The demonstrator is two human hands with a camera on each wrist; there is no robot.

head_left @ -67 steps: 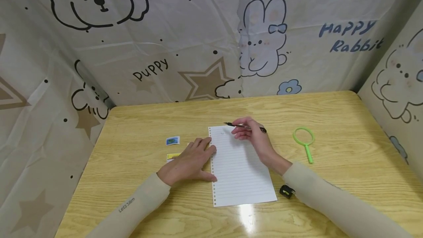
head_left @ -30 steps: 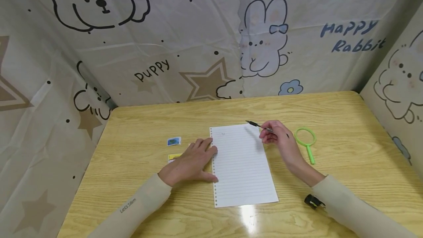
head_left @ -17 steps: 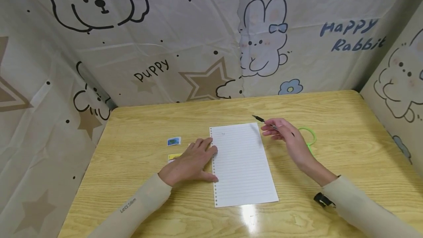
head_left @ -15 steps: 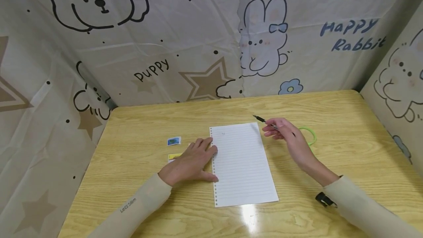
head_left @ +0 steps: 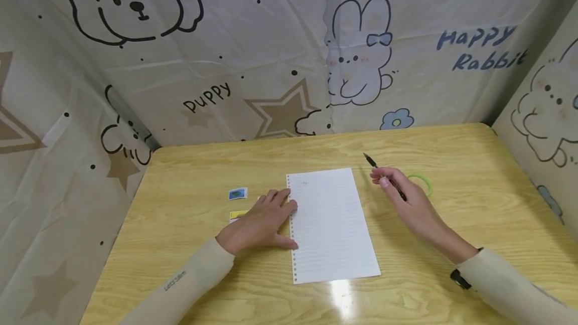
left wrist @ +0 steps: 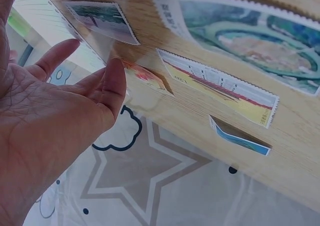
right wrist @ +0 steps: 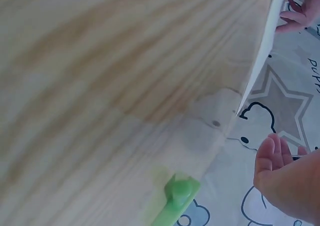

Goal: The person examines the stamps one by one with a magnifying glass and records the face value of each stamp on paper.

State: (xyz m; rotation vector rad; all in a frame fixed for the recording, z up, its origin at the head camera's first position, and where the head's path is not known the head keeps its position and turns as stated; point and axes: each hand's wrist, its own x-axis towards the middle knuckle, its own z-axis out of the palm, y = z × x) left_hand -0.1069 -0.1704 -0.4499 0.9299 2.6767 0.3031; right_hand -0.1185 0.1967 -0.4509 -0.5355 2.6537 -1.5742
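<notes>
A black pen (head_left: 370,160) is held in my right hand (head_left: 408,199), its tip pointing up and left, just to the right of the sheet. Lined paper (head_left: 334,224) with punched holes down its left edge lies on the table, bearing a small mark near its top left. My left hand (head_left: 262,217) rests over that holed edge, fingers spread. In the left wrist view, stamps lie beside this hand: a ship stamp (left wrist: 220,88), a blue one (left wrist: 240,138) and a large green one (left wrist: 255,40). The right wrist view mostly hides the pen.
A green magnifying glass (head_left: 422,182) lies right of the paper, partly covered by my right hand. Its green handle (right wrist: 175,201) shows in the right wrist view. A patterned cloth (head_left: 271,64) stands along the back of the wooden table (head_left: 180,174).
My right hand has moved with the pen from over the paper's top to the right of it, now overlapping the magnifying glass. The left hand stays put.
</notes>
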